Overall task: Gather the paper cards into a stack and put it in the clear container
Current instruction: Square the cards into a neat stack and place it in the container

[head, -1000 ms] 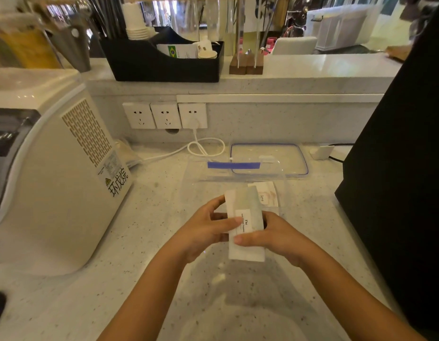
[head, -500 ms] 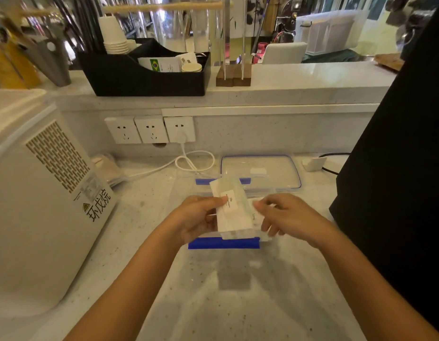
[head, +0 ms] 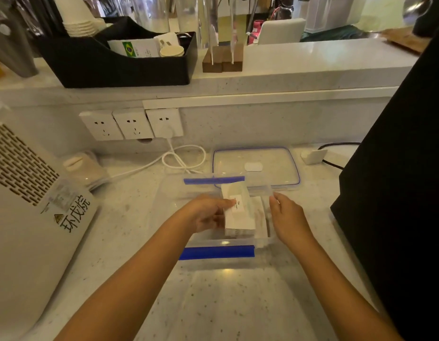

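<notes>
A stack of white paper cards sits inside the clear container, which has blue clips on its near and far rims. My left hand grips the stack from its left side, thumb on the top card's printed label. More white card lies flat on the container floor just right of the stack. My right hand hovers over the container's right wall, fingers loosely curled, off the stack and holding nothing.
The container's clear lid with a blue seal lies behind it. A white appliance fills the left, a tall black object the right. A coiled white cable runs to the wall sockets. A black organiser sits on the ledge.
Both hands carried the stack forward and down into the container. My right hand then let go and moved off to the right, while my left hand kept its hold.
</notes>
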